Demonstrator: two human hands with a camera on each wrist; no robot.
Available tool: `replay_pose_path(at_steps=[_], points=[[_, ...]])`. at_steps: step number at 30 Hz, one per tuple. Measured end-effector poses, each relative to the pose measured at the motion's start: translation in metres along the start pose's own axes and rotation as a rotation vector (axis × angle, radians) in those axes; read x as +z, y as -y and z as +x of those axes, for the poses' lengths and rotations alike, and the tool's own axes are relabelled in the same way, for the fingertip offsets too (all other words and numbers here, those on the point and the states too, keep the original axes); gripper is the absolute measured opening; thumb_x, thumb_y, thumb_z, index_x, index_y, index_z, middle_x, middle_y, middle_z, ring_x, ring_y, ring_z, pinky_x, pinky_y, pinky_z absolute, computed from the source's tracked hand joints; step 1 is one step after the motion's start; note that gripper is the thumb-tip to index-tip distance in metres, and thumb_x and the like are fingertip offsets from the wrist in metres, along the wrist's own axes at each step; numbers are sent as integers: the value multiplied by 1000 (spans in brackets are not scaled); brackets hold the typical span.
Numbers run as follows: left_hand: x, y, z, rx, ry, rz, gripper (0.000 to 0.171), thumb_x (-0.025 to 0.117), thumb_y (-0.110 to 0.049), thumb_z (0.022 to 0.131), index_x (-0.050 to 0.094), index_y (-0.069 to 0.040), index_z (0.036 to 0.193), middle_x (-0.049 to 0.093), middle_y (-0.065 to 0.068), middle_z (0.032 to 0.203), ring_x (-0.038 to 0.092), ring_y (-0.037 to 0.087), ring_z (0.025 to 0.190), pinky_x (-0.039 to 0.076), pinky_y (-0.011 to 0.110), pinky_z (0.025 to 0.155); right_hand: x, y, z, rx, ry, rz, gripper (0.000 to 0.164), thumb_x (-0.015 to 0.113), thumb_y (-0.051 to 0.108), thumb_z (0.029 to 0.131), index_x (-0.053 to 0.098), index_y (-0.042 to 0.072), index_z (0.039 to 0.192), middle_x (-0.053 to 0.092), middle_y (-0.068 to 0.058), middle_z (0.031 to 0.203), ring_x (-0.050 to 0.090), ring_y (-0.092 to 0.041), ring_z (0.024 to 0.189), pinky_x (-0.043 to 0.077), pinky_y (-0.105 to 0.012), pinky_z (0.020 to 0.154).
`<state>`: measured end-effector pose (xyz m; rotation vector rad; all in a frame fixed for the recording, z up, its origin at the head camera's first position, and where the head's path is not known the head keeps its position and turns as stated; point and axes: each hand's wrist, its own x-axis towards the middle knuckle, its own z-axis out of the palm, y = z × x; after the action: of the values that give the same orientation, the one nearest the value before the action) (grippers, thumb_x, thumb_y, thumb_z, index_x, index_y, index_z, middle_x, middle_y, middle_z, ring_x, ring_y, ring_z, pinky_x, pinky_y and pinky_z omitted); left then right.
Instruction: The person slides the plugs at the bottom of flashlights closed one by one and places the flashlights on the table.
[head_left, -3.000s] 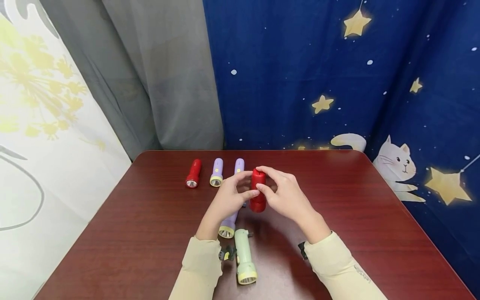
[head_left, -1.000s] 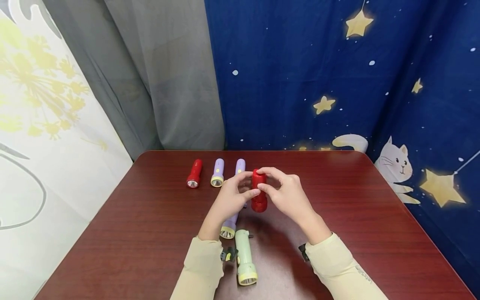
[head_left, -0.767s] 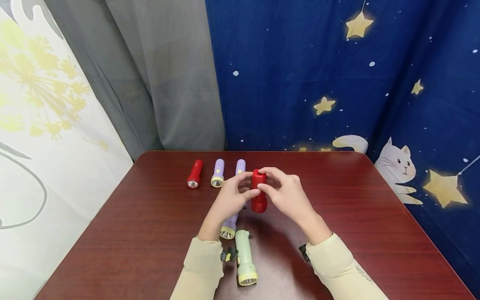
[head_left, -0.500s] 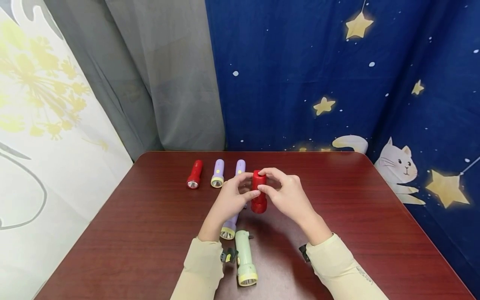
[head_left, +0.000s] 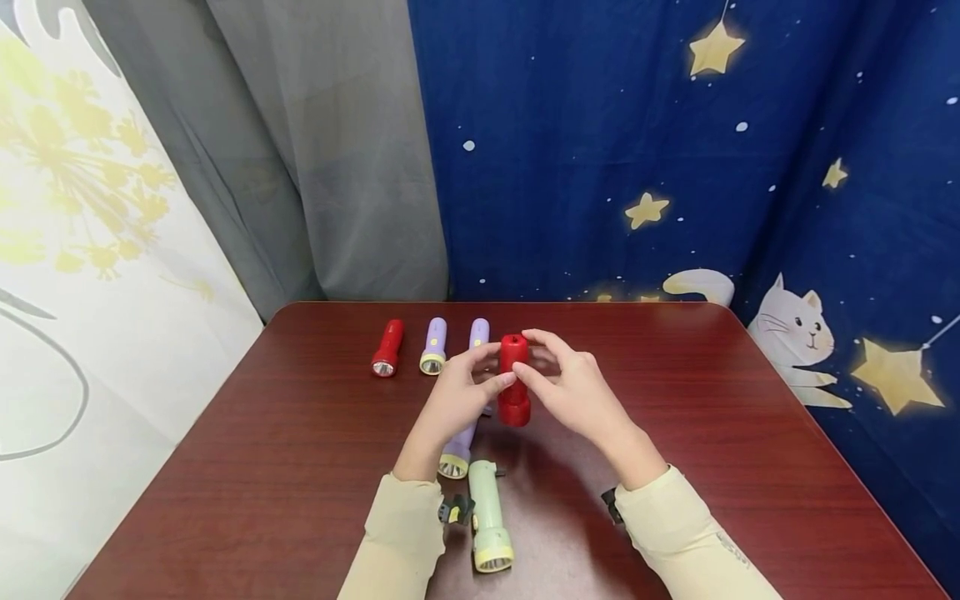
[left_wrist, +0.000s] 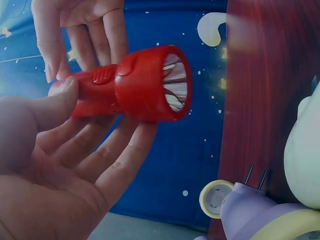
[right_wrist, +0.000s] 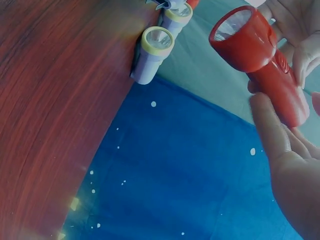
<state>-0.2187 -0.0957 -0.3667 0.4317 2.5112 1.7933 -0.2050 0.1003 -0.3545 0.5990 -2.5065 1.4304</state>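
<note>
Both hands hold a red flashlight (head_left: 513, 354) up over the table, tail end upward and lamp end down in the head view. My left hand (head_left: 453, 392) grips its body, thumb in front and fingers behind. From the other side my right hand (head_left: 573, 383) holds it too, thumb on the body and index finger beside the tail end. The left wrist view shows the ribbed switch on the red flashlight (left_wrist: 140, 87) and its clear reflector lens. Below the left hand lies a purple flashlight (head_left: 453, 462), partly hidden by that hand. A pale green flashlight (head_left: 489, 508) lies nearer me.
Along the far side of the dark red wooden table (head_left: 300, 467) lie another red flashlight (head_left: 390, 337), a purple flashlight (head_left: 435, 342) and a second purple one (head_left: 480, 332), partly behind the left hand. Blue and grey curtains (head_left: 360, 167) hang behind the table.
The red flashlight has shifted slightly left and tilted, baring more of its tail end. The right index finger has slid from the tail's top to its side. The other flashlights stay put.
</note>
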Motion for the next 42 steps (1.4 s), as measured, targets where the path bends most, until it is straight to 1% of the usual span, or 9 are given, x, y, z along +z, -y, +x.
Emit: replay_pose_path(at_steps=[3, 8, 13, 16, 20, 25, 33, 37, 42], points=[[-1, 3, 3, -26, -34, -67, 52, 73, -14, 100, 59, -4, 149, 74, 19, 130, 76, 34, 115, 64, 47, 96, 3, -1, 0, 36, 44, -14, 50, 70, 20, 103, 57, 7, 149, 75, -18, 133, 76, -32, 118, 62, -48, 100], [-3, 6, 6, -117, -129, -179, 57, 71, -17, 103, 52, -3, 155, 72, 22, 133, 77, 35, 111, 65, 50, 92, 10, -4, -3, 20, 108, -41, 45, 70, 16, 102, 60, 9, 145, 75, -17, 133, 76, -32, 120, 62, -48, 101], [-4, 8, 7, -151, -179, -211, 56, 69, -20, 104, 51, -5, 156, 72, 20, 135, 77, 29, 105, 67, 42, 87, 17, -4, -6, -2, 125, -29, 56, 78, 14, 97, 56, 12, 149, 73, -19, 134, 76, -34, 119, 65, -44, 93], [-5, 7, 8, -150, -184, -221, 56, 69, -21, 105, 52, -4, 155, 72, 20, 136, 77, 27, 103, 67, 38, 85, 20, -3, -6, -14, 111, -32, 64, 81, 13, 95, 52, 11, 152, 73, -20, 134, 76, -33, 117, 66, -41, 89], [-6, 6, 8, -153, -189, -241, 57, 69, -22, 105, 51, -2, 155, 71, 19, 137, 77, 25, 102, 67, 38, 85, 22, 0, -5, -23, 106, -56, 68, 84, 13, 92, 54, 16, 154, 72, -18, 136, 77, -31, 116, 65, -41, 92], [-8, 6, 8, -163, -189, -257, 59, 68, -24, 105, 49, -1, 157, 70, 19, 140, 77, 27, 106, 67, 40, 89, 23, 1, -4, -46, 121, -88, 62, 85, 15, 91, 63, 21, 149, 72, -12, 137, 76, -27, 116, 64, -41, 94], [-7, 4, 5, -164, -189, -232, 56, 68, -24, 106, 52, -4, 155, 72, 19, 137, 76, 26, 104, 67, 34, 86, 24, 2, -7, -62, 125, -16, 57, 88, 14, 89, 68, 16, 142, 71, -11, 133, 73, -26, 117, 65, -40, 92], [-6, 4, 4, -170, -185, -212, 54, 67, -25, 106, 54, -4, 154, 73, 19, 134, 75, 24, 101, 66, 36, 88, 24, 2, -8, -55, 120, -27, 56, 89, 15, 87, 70, 16, 139, 72, -11, 128, 76, -26, 110, 66, -41, 89], [-4, 6, 3, -192, -172, -197, 51, 65, -25, 107, 55, -4, 153, 75, 19, 129, 74, 20, 96, 66, 34, 86, 23, 1, -6, -31, 125, -97, 51, 90, 22, 86, 70, 21, 133, 74, -5, 119, 77, -20, 101, 67, -39, 87]])
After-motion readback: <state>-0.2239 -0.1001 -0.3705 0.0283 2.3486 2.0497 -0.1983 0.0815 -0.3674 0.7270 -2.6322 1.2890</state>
